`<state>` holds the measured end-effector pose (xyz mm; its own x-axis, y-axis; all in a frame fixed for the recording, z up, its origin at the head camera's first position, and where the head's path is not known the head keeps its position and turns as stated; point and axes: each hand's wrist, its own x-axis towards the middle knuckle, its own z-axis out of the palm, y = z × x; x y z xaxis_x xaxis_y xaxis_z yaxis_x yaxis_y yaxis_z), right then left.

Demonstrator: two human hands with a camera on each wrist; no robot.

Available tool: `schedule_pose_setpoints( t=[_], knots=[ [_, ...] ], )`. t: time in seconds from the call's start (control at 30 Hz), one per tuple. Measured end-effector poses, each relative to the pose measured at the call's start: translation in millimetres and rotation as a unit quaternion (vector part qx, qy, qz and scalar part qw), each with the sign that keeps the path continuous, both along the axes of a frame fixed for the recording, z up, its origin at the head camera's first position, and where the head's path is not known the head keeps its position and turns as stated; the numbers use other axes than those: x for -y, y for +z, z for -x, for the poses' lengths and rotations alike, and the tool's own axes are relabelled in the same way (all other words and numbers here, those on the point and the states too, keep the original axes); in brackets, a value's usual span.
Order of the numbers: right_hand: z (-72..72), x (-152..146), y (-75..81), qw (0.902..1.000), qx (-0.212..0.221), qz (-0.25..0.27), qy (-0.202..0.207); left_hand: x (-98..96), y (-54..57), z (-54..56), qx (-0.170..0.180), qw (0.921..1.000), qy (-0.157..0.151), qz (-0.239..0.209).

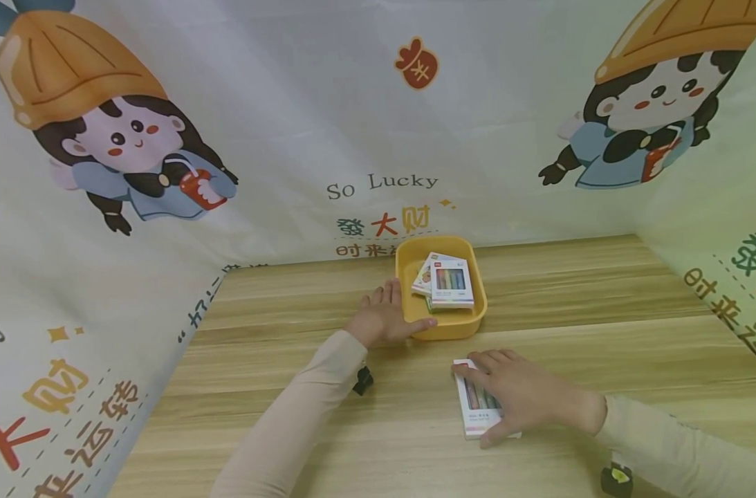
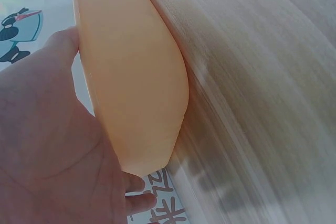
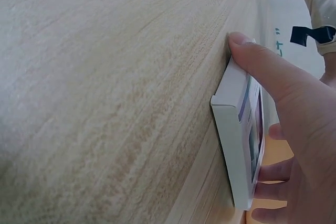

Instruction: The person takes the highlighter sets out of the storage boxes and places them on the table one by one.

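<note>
White, flat cardboard box [image 1: 475,417], a panel of coloured sticks on its face, partly covered. It lies face up on the pale wood-grain bench [image 1: 602,332], beneath your right hand [image 1: 527,393]; you pinch it lengthwise, thumb at the near end, fingers toward the far end. Beyond it, near but apart: yellow rounded plastic tray [image 1: 460,332], similar white boxes [image 1: 452,294] overlapping inside. Your left hand [image 1: 384,319] is spread against the tray's left side, thumb at the near rim.
</note>
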<state>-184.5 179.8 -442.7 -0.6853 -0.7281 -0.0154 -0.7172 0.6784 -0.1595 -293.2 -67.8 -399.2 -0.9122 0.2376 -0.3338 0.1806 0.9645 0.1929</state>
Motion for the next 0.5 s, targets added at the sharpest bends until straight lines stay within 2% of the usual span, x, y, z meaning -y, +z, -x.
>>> schedule_pose_setpoints(
  t=[0.5],
  knots=[
    [-2.1,-0.3,-1.4,0.9998,-0.013,-0.013,-0.010,-0.3,1.2,0.4,0.007,1.0000,0.002,-0.003]
  ],
)
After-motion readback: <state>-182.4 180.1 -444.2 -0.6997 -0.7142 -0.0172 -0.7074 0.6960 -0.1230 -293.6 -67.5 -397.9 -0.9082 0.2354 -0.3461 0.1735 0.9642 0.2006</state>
